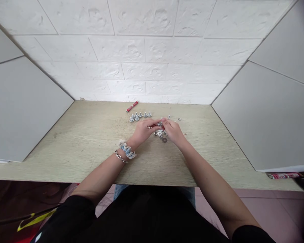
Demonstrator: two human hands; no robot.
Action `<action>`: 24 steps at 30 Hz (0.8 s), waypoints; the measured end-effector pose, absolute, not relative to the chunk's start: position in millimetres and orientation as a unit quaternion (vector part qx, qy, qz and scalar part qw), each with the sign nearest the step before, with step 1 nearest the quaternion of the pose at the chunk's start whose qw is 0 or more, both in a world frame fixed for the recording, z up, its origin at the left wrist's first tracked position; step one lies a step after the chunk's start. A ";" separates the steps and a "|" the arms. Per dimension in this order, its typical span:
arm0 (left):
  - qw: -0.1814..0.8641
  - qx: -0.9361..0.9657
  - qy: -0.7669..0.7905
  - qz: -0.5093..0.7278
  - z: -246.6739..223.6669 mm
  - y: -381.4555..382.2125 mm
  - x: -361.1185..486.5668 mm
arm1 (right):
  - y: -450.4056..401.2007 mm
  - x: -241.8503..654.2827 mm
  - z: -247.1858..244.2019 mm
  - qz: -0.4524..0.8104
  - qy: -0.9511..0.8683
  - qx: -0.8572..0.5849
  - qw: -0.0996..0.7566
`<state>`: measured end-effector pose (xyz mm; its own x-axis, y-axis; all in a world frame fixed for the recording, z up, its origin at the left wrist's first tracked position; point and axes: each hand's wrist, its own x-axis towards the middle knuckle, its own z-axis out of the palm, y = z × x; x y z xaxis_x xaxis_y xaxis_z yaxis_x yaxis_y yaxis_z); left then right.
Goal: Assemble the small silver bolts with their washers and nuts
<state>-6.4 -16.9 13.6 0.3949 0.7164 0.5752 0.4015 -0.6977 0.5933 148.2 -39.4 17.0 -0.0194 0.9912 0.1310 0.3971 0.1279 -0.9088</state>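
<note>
My left hand and my right hand meet over the middle of the table, fingertips pinched together around a small metal bolt. Fingers hide most of it, so how its parts sit is not clear. Just below the hands lies a loose group of washers and nuts, with a darker washer at its near edge. Behind my left hand, several bolts with washers stand upright on their heads. A single bolt stands beyond my right hand, and a small nut lies to its right.
A red tube-like stick lies at the back of the wooden table. A white brick-patterned wall closes off the back, with grey panels on the left and right. Another red tube lies at the right front edge.
</note>
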 end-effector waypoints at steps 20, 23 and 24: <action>0.200 0.812 0.339 0.431 12.9 -17.3 -5.2 | -37.9 146.7 17.6 0.361 -0.641 -0.535 0.415; 0.209 0.804 0.348 0.435 13.9 -16.8 -6.6 | -36.8 146.6 13.7 0.389 -0.636 -0.502 0.438; 0.209 0.800 0.353 0.438 14.1 -16.3 -7.3 | -36.2 146.9 12.1 0.403 -0.626 -0.482 0.462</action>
<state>-7.3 -16.3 14.1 0.3668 0.7480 0.5532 0.3826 -0.6633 0.6431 146.9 -36.2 12.1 -0.1092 0.9757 0.1902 0.2314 0.2110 -0.9497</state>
